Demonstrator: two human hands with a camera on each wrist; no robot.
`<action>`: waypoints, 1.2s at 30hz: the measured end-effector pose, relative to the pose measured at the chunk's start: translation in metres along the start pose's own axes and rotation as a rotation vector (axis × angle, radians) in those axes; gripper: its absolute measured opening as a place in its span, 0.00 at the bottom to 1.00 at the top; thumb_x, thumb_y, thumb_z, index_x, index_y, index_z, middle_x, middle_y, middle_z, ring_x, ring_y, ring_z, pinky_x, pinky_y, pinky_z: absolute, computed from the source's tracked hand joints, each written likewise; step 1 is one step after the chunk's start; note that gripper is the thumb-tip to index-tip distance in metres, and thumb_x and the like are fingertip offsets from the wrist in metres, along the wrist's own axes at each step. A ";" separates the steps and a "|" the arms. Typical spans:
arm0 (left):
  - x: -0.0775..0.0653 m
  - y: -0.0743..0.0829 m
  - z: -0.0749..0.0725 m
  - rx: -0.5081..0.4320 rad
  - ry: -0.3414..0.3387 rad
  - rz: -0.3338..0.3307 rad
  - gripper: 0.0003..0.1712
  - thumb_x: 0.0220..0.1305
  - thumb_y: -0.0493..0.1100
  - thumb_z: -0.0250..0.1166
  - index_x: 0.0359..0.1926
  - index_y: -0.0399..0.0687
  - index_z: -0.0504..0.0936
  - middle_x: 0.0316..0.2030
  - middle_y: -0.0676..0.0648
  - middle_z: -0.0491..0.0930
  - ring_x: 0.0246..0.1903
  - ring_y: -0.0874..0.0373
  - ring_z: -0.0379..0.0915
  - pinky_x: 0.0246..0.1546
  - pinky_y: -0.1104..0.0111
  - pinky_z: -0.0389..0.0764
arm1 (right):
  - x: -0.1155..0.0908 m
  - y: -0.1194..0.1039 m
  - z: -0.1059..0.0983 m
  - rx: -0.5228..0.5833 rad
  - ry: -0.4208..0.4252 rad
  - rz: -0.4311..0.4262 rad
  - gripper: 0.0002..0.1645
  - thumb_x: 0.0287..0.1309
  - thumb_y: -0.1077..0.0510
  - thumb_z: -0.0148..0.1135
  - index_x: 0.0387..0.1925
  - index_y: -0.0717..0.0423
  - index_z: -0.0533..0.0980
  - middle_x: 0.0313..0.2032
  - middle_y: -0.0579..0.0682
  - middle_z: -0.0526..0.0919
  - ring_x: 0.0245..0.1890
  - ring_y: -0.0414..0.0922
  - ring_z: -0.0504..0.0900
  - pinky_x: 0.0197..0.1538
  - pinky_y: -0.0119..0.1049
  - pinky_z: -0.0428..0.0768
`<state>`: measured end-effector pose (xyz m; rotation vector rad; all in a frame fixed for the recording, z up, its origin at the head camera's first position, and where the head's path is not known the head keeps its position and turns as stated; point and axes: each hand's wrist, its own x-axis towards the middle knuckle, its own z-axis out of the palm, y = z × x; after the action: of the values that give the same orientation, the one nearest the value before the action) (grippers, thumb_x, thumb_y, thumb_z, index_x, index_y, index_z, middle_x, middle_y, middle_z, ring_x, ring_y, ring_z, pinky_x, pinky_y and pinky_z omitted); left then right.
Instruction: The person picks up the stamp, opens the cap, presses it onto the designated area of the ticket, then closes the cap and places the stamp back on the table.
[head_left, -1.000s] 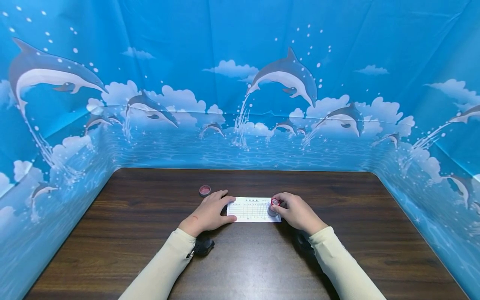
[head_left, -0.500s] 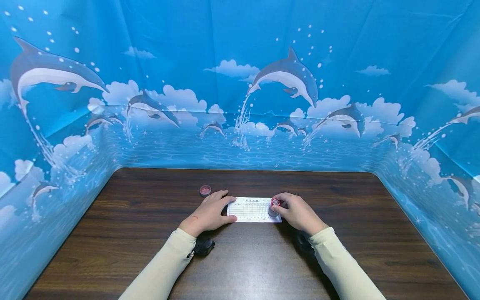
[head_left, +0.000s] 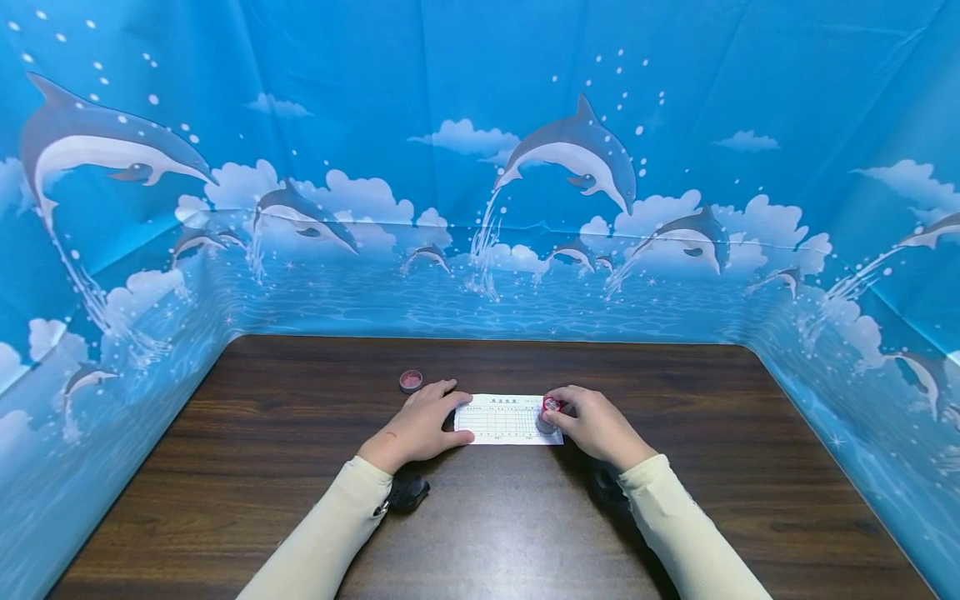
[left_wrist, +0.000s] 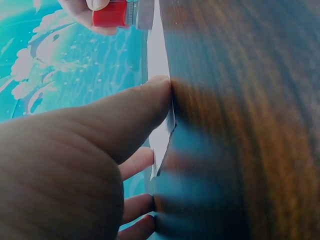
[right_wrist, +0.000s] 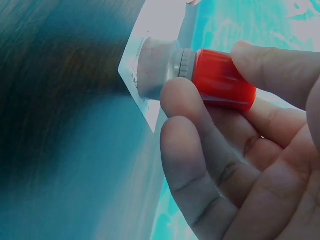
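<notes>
Paper form point(head_left: 497, 423) is laid flat on the table point(head_left: 480, 521), its left end held down by the spread thumb and forefinger of the left hand point(head_left: 422, 425), whose grip is apart. What appears to be a red-topped stamp point(right_wrist: 200, 70) is stood on the form's right part, with the grip of the right hand point(head_left: 600, 427) clamped on it. For a crisp mark, pressure is probably best applied straight down and evenly, without twisting or sliding, and the stamp lifted vertically while the form is pinned. The stamping face, and any mark beneath, is hidden; how hard it is pressed cannot be told. Print is too small to be read, and the contents of the round container point(head_left: 410, 381) are unclear.
</notes>
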<state>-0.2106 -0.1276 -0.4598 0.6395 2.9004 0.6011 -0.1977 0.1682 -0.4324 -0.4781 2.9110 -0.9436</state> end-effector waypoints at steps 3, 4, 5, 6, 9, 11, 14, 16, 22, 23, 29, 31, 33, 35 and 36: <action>0.000 0.000 0.000 0.000 0.000 0.000 0.37 0.67 0.60 0.70 0.72 0.54 0.74 0.76 0.37 0.62 0.77 0.39 0.53 0.75 0.42 0.56 | 0.000 0.000 0.000 -0.010 0.000 -0.007 0.16 0.67 0.56 0.69 0.54 0.56 0.84 0.43 0.47 0.85 0.38 0.42 0.79 0.44 0.43 0.81; 0.000 0.000 0.000 -0.001 -0.001 0.001 0.37 0.67 0.60 0.70 0.72 0.54 0.74 0.76 0.37 0.62 0.77 0.39 0.53 0.75 0.42 0.56 | 0.000 0.000 0.001 -0.012 -0.001 -0.008 0.16 0.67 0.56 0.69 0.54 0.56 0.84 0.43 0.47 0.85 0.38 0.42 0.79 0.44 0.43 0.81; -0.001 0.000 0.000 -0.001 -0.002 0.000 0.37 0.67 0.60 0.70 0.72 0.54 0.74 0.76 0.37 0.62 0.77 0.39 0.53 0.75 0.42 0.56 | 0.000 0.000 0.001 -0.014 -0.002 -0.010 0.16 0.67 0.56 0.69 0.54 0.57 0.83 0.43 0.47 0.85 0.38 0.42 0.79 0.44 0.43 0.81; -0.001 0.001 0.000 -0.002 -0.002 0.001 0.37 0.67 0.60 0.70 0.72 0.54 0.74 0.76 0.37 0.62 0.77 0.39 0.53 0.75 0.42 0.56 | 0.001 0.000 0.001 -0.013 -0.003 -0.007 0.17 0.67 0.55 0.69 0.54 0.56 0.83 0.43 0.47 0.85 0.38 0.42 0.79 0.44 0.43 0.81; -0.001 0.001 0.000 -0.003 -0.001 0.000 0.37 0.67 0.60 0.70 0.72 0.54 0.74 0.76 0.37 0.62 0.77 0.39 0.53 0.75 0.42 0.56 | 0.002 0.000 0.001 -0.008 -0.005 0.000 0.16 0.67 0.55 0.70 0.54 0.56 0.84 0.43 0.46 0.85 0.38 0.42 0.79 0.43 0.42 0.80; -0.001 0.001 0.000 -0.001 -0.001 -0.001 0.37 0.67 0.60 0.70 0.72 0.54 0.74 0.76 0.37 0.62 0.77 0.39 0.53 0.75 0.42 0.56 | 0.002 0.000 0.001 -0.002 -0.006 0.005 0.16 0.67 0.55 0.70 0.53 0.55 0.84 0.42 0.46 0.85 0.37 0.42 0.78 0.42 0.41 0.80; -0.002 0.001 -0.001 -0.003 0.000 -0.001 0.37 0.67 0.60 0.70 0.72 0.54 0.74 0.76 0.37 0.62 0.77 0.39 0.53 0.75 0.42 0.56 | 0.002 0.000 0.001 -0.003 -0.004 0.003 0.16 0.67 0.55 0.70 0.53 0.55 0.84 0.42 0.46 0.85 0.38 0.42 0.79 0.43 0.41 0.80; -0.002 0.001 -0.001 -0.004 0.001 0.001 0.37 0.67 0.60 0.70 0.72 0.54 0.74 0.76 0.37 0.62 0.77 0.39 0.53 0.75 0.42 0.56 | 0.002 0.000 0.001 -0.009 -0.002 -0.005 0.16 0.67 0.55 0.70 0.53 0.55 0.84 0.43 0.46 0.85 0.38 0.42 0.79 0.44 0.43 0.81; -0.001 0.000 -0.001 -0.004 0.002 0.005 0.37 0.67 0.60 0.70 0.72 0.54 0.74 0.76 0.37 0.62 0.77 0.39 0.53 0.75 0.42 0.56 | 0.001 -0.001 0.000 -0.019 -0.004 -0.004 0.16 0.67 0.55 0.70 0.53 0.55 0.84 0.43 0.47 0.85 0.39 0.42 0.79 0.45 0.43 0.81; -0.001 0.000 -0.001 -0.002 0.001 0.004 0.37 0.67 0.60 0.70 0.72 0.54 0.74 0.76 0.37 0.62 0.77 0.39 0.53 0.75 0.42 0.56 | 0.001 -0.001 0.000 -0.020 -0.004 -0.001 0.16 0.67 0.54 0.70 0.53 0.55 0.84 0.43 0.47 0.85 0.38 0.42 0.79 0.44 0.43 0.81; -0.001 0.000 0.000 0.001 -0.004 0.004 0.37 0.67 0.60 0.70 0.72 0.54 0.74 0.76 0.37 0.62 0.77 0.39 0.53 0.75 0.42 0.56 | 0.000 -0.001 0.000 -0.033 -0.002 0.003 0.17 0.66 0.55 0.71 0.54 0.56 0.84 0.43 0.47 0.85 0.37 0.43 0.79 0.43 0.43 0.81; -0.001 0.000 0.000 0.001 -0.003 0.005 0.37 0.67 0.60 0.70 0.72 0.54 0.74 0.76 0.37 0.62 0.77 0.39 0.53 0.75 0.42 0.56 | 0.000 -0.002 0.000 -0.039 -0.003 0.003 0.18 0.67 0.55 0.70 0.55 0.56 0.84 0.44 0.47 0.85 0.38 0.43 0.79 0.45 0.44 0.81; -0.001 0.000 0.000 0.000 -0.004 0.004 0.37 0.67 0.60 0.70 0.72 0.54 0.74 0.76 0.37 0.61 0.77 0.40 0.53 0.75 0.43 0.56 | 0.000 -0.002 0.000 -0.043 -0.004 0.002 0.18 0.67 0.55 0.70 0.55 0.56 0.84 0.45 0.47 0.85 0.39 0.43 0.79 0.46 0.45 0.81; -0.001 0.000 0.000 -0.002 -0.004 0.004 0.37 0.67 0.60 0.70 0.72 0.54 0.74 0.76 0.37 0.61 0.77 0.40 0.53 0.75 0.43 0.56 | 0.000 -0.002 0.000 -0.043 -0.003 -0.001 0.18 0.67 0.55 0.70 0.55 0.56 0.84 0.45 0.47 0.85 0.39 0.43 0.79 0.45 0.44 0.81; -0.001 0.000 0.000 -0.003 -0.004 0.004 0.37 0.67 0.60 0.70 0.72 0.54 0.74 0.76 0.37 0.61 0.77 0.40 0.53 0.75 0.43 0.56 | 0.000 -0.002 0.000 -0.040 -0.002 -0.001 0.18 0.67 0.55 0.70 0.55 0.56 0.84 0.45 0.47 0.85 0.39 0.43 0.79 0.45 0.44 0.81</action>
<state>-0.2098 -0.1279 -0.4595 0.6450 2.8943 0.6043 -0.1973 0.1668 -0.4315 -0.4822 2.9325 -0.8864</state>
